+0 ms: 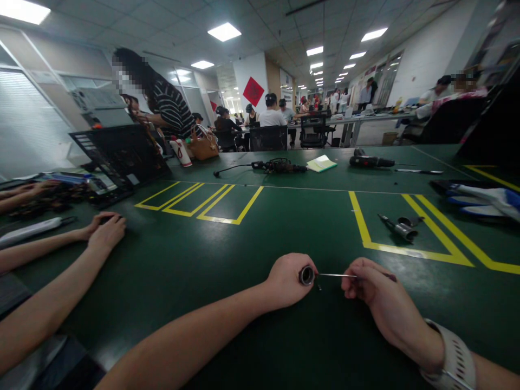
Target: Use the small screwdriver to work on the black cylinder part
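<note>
My left hand [290,279] is closed around a small round metal tube [306,275], its open end facing me. In my right hand [371,284] is a thin screwdriver [335,275], gripped with the fingers closed. The screwdriver's steel shaft points left and its tip meets the side of the tube, near a small dark piece [319,287] just below; whether that piece is attached cannot be seen. Both hands are low over the green table [227,254]. Farther right, several grey metal parts [405,230] lie inside a yellow tape outline [414,250].
A power tool [371,161], a pen [418,171], a note pad [322,163] and a dark corded device [280,166] lie at the back. Blue-white gloves [483,200] are at the right. A co-worker's hands [106,227] rest on the table at left, near a white-handled tool [30,232].
</note>
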{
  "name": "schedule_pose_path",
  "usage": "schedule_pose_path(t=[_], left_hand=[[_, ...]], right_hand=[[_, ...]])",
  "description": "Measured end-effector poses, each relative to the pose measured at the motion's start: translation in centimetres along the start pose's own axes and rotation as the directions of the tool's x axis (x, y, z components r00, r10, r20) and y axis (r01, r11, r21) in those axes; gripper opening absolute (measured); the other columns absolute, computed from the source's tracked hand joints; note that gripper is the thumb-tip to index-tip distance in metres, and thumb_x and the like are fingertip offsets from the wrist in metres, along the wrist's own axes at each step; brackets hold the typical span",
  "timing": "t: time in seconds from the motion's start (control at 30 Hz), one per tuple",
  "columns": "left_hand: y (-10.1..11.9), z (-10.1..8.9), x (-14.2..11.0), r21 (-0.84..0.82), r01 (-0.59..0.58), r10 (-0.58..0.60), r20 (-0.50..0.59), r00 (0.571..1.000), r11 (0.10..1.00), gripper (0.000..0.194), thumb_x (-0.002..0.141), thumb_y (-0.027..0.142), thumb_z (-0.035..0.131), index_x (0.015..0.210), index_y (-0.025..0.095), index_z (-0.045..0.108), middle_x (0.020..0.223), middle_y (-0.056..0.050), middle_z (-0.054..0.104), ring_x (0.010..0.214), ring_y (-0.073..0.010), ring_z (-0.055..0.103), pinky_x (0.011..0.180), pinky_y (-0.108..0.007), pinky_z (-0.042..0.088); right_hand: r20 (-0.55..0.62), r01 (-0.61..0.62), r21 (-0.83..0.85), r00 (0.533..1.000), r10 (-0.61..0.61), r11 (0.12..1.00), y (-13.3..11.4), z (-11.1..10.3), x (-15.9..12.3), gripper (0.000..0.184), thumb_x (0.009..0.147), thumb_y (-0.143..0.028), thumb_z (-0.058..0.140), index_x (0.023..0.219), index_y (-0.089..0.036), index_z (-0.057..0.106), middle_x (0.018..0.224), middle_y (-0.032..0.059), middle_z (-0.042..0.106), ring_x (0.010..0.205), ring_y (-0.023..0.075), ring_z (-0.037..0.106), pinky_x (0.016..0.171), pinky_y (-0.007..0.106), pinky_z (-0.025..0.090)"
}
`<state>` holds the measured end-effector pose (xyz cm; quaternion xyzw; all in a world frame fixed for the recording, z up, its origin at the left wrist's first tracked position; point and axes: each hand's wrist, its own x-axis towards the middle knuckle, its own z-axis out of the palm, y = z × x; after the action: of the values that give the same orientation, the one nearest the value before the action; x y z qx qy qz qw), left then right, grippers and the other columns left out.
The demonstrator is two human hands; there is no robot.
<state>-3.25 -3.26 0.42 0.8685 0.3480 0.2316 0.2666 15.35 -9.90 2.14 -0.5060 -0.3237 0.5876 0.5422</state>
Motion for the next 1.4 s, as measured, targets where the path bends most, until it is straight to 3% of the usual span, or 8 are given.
schedule_pose_path(t=[0.13,0.23,0.4,0.53,0.63,0.87,1.03,1.4], left_hand=[[0.1,-0.1,0.1,-0.053,-0.031,0.029,-0.03,0.999,0.998,0.007,0.075,0.015,0.059,0.081,0.017,0.059,0.084,-0.002,0.063,0.078,-0.0157,0.059,0.072,-0.028,0.046],[0.1,-0.1,0.2,-0.105,-0.054,0.03,-0.212,0.977,0.993,0.008,0.073,0.013,0.059,0.077,0.017,0.053,0.087,-0.003,0.059,0.081,-0.0156,0.056,0.073,-0.028,0.045],[-0.5,0.1,0.5,-0.172,0.069,-0.139,-0.436,0.889,0.983,0.022,0.069,0.015,0.064,0.08,0.019,0.045,0.082,0.0,0.048,0.073,-0.0141,0.047,0.066,-0.027,0.041],[-0.3,-0.4,0.7,-0.108,0.158,-0.191,-0.454,0.87,0.981,0.021,0.076,0.029,0.061,0.083,0.019,0.044,0.082,0.0,0.048,0.074,-0.0149,0.046,0.068,-0.028,0.04],[0.3,-1.4,1.0,0.084,0.194,-0.141,-0.422,0.896,0.977,0.027,0.076,0.041,0.063,0.081,0.019,0.049,0.085,-0.001,0.052,0.083,-0.0182,0.048,0.074,-0.031,0.039],[1.1,-3.7,1.4,0.168,0.285,-0.241,-0.24,0.94,0.944,0.036,0.076,0.053,0.06,0.09,0.021,0.052,0.076,0.003,0.057,0.068,-0.0156,0.054,0.056,-0.025,0.035],[1.4,-3.4,1.7,0.101,0.224,-0.216,-0.085,0.973,0.969,0.028,0.076,0.046,0.062,0.084,0.02,0.054,0.074,0.004,0.059,0.066,-0.0138,0.054,0.056,-0.024,0.036],[4.1,1.0,4.4,0.06,0.035,-0.046,0.196,0.98,0.998,0.028,0.071,0.03,0.068,0.096,0.018,0.062,0.102,-0.006,0.056,0.094,-0.0225,0.054,0.078,-0.035,0.047]], right_hand=[[-0.029,0.015,0.045,0.999,-0.014,0.999,-0.2,0.0,0.0,0.02,0.072,-0.034,0.06,0.058,-0.02,0.057,0.054,-0.0004,0.061,0.052,0.0132,0.052,0.051,0.025,0.042],[-0.061,0.074,-0.013,0.995,-0.075,0.997,-0.3,0.1,0.1,0.017,0.072,-0.037,0.064,0.07,-0.02,0.062,0.067,0.0005,0.066,0.062,0.0154,0.057,0.058,0.027,0.047],[0.131,0.247,-0.48,0.969,-0.209,0.842,0.5,0.1,0.0,0.02,0.079,-0.034,0.058,0.092,-0.02,0.063,0.101,0.0083,0.069,0.096,0.0264,0.063,0.084,0.044,0.05],[0.51,0.59,-0.64,0.805,-0.302,0.492,1.9,0.4,-0.5,0.017,0.085,-0.019,0.049,0.099,-0.023,0.058,0.133,0.0092,0.054,0.125,0.0279,0.047,0.104,0.052,0.035],[0.691,0.738,-0.622,0.674,-0.261,0.261,2.4,1.1,-0.7,0.02,0.084,-0.014,0.051,0.102,-0.022,0.056,0.136,0.0116,0.052,0.131,0.0285,0.037,0.109,0.056,0.024],[0.777,0.784,-0.589,0.616,-0.126,0.197,0.6,1.4,1.2,0.014,0.087,-0.019,0.051,0.1,-0.017,0.056,0.131,0.0141,0.055,0.129,0.0261,0.041,0.11,0.049,0.027],[0.766,0.773,-0.594,0.628,-0.136,0.223,-0.5,-0.2,2.2,0.024,0.082,-0.009,0.05,0.102,-0.019,0.059,0.117,0.0087,0.065,0.12,0.0221,0.052,0.108,0.043,0.032],[0.594,0.637,-0.724,0.771,-0.231,0.266,-1.6,-6.5,2.4,0.033,0.081,-0.013,0.048,0.106,-0.027,0.066,0.119,0.0072,0.065,0.108,0.0277,0.06,0.092,0.051,0.043]])
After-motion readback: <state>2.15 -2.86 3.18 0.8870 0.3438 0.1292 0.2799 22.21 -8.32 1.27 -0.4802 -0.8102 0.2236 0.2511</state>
